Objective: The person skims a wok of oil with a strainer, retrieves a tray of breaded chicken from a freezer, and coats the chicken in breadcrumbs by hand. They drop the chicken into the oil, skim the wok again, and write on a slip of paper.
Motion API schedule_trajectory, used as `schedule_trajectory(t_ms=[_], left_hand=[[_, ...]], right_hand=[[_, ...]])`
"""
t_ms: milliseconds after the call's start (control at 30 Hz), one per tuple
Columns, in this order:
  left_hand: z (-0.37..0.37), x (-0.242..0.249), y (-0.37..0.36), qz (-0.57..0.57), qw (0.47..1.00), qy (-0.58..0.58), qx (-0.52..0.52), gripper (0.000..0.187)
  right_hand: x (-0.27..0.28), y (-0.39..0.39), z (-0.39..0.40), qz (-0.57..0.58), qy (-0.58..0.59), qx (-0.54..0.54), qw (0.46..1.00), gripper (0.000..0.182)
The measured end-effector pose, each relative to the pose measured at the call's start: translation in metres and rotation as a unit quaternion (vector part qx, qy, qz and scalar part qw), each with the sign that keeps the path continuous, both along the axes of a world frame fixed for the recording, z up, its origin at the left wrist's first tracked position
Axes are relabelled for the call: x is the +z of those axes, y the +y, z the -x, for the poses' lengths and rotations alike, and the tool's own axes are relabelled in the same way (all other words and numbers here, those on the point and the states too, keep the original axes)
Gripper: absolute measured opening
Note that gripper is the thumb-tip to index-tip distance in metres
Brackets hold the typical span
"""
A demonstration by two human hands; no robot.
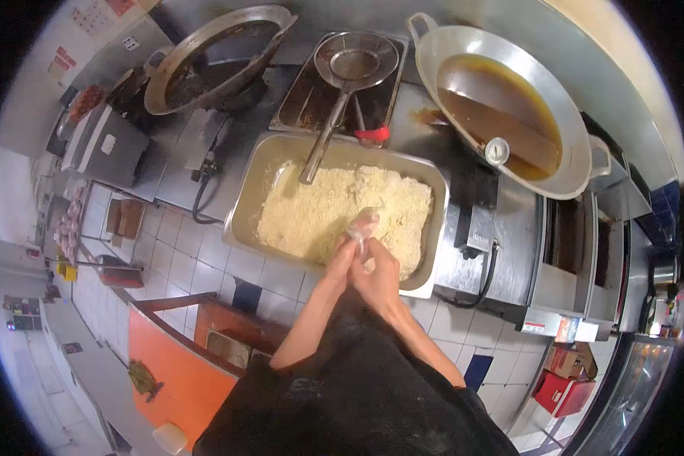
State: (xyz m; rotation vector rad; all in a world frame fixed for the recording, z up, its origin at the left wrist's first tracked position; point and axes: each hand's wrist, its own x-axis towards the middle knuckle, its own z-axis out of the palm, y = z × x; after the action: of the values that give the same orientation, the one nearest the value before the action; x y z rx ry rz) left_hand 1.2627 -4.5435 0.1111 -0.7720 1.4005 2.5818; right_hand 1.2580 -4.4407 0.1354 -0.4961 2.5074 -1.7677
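So both hands are close together over the near part of a steel pan (245,199) of pale yellow flour (304,213). The left hand (340,262) has its fingertips drawn in around a small pinkish piece, maybe raw meat (365,223), and the right hand (380,275) is curled in against it from about 4 o'clock, fingers bent rather than spread. Neither is really nearer, they pretty much meet at the piece. It pokes out past the fingertips at 12 o'clock, long axis tipped roughly toward 1, though blur makes its outline and the exact grip hard to tell. Flour's right under it and on around to 10 and 2. A wire skimmer (356,62) has its handle reaching into the pan at 11 o'clock, apart from the fingers. The big wok (434,64) of brown oil (501,99) sits between 1 and 2, with a dial thermometer (496,151) at its near edge.
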Motion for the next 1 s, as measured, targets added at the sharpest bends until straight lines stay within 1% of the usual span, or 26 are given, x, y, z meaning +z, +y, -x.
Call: schedule_trajectory(t_ms=[33,67,100,167,200,267,300,367,400,433,467,500,533,567,600,633,667,700,733,800,833,900,933,967,1000], left_hand=[[0.006,0.007,0.0,0.012,1.0,0.016,-0.013,0.047],[0.008,0.014,0.001,0.051,0.997,0.049,-0.029,0.051],[0.014,0.016,0.001,0.054,0.997,0.051,-0.028,0.051],[0.023,0.014,-0.001,0.119,0.978,0.169,-0.027,0.057],[0.026,0.009,-0.005,0.12,0.978,0.168,-0.031,0.057],[0.028,-0.005,-0.015,0.119,0.975,0.155,-0.109,0.063],[0.027,-0.007,-0.014,0.117,0.975,0.151,-0.11,0.063],[0.024,-0.007,-0.017,0.238,0.951,0.175,-0.097,0.059],[0.02,-0.003,-0.024,0.185,0.961,0.108,-0.174,0.054],[0.016,0.014,-0.032,0.133,0.961,0.045,-0.239,0.051],[0.015,0.035,-0.028,0.139,0.961,0.045,-0.233,0.039],[0.012,0.019,-0.028,0.239,0.926,0.154,-0.248,0.029],[0.017,0.003,-0.034,0.361,0.864,0.247,-0.247,0.02],[0.031,0.002,-0.039,0.393,0.837,0.273,-0.267,0.023],[0.039,-0.02,-0.048,0.279,0.87,0.273,-0.302,0.022],[0.028,0.015,-0.052,0.145,0.937,0.206,-0.24,0.04],[0.026,0.02,-0.053,0.302,0.909,0.248,-0.143,0.049],[0.027,0.024,-0.051,0.436,0.855,0.275,-0.057,0.06],[0.027,0.026,-0.057,0.44,0.855,0.271,-0.045,0.06],[0.027,0.041,-0.081,0.419,0.86,0.27,-0.108,0.069],[0.024,0.056,-0.091,0.424,0.858,0.269,-0.107,0.069],[0.019,0.083,-0.105,0.431,0.861,0.24,-0.124,0.071],[0.022,0.072,-0.106,0.455,0.843,0.276,-0.083,0.07],[0.021,0.07,-0.11,0.454,0.842,0.278,-0.088,0.07],[0.016,0.08,-0.112,0.447,0.842,0.286,-0.099,0.07]], right_hand=[[0.003,0.0,0.002,0.018,0.035,0.011,0.999,0.009],[0.007,0.001,0.004,0.033,0.052,0.018,0.998,0.009],[0.007,0.001,0.008,0.036,0.055,0.019,0.998,0.009],[0.004,0.003,0.013,0.043,0.067,0.054,0.995,0.008],[0.003,0.001,0.014,0.045,0.065,0.05,0.996,0.008],[-0.003,-0.004,0.013,0.056,0.071,0.017,0.996,0.012],[-0.007,-0.005,0.015,0.054,0.066,0.016,0.996,0.012],[-0.015,-0.01,0.022,0.079,-0.079,-0.058,0.992,0.019],[-0.006,-0.013,0.027,0.151,-0.111,-0.092,0.978,0.023],[-0.008,-0.014,0.03,0.109,-0.086,-0.13,0.982,0.023],[-0.012,-0.018,0.033,0.078,-0.055,-0.151,0.984,0.023],[-0.016,-0.02,0.03,0.06,-0.026,-0.164,0.984,0.016],[-0.024,-0.028,0.027,0.08,-0.032,-0.162,0.983,0.009],[-0.028,-0.03,0.024,0.059,-0.047,-0.18,0.981,0.01],[-0.037,-0.031,0.028,0.067,-0.014,-0.165,0.984,0.014],[-0.002,-0.049,0.026,0.055,0.03,-0.192,0.979,0.016],[0.019,-0.053,0.028,0.053,0.005,-0.152,0.987,0.024],[0.013,-0.061,0.038,0.092,0.007,-0.149,0.985,0.029],[0.007,-0.067,0.043,0.103,0.014,-0.146,0.984,0.029],[0.021,-0.091,0.046,0.15,0.013,-0.142,0.978,0.029],[0.031,-0.103,0.046,0.18,0.008,-0.138,0.974,0.029],[0.031,-0.111,0.044,0.177,0.021,-0.127,0.976,0.029],[0.036,-0.115,0.04,0.168,0.012,-0.141,0.976,0.029],[0.037,-0.119,0.039,0.156,0.001,-0.157,0.975,0.029],[0.034,-0.12,0.04,0.18,-0.014,-0.166,0.97,0.028]])
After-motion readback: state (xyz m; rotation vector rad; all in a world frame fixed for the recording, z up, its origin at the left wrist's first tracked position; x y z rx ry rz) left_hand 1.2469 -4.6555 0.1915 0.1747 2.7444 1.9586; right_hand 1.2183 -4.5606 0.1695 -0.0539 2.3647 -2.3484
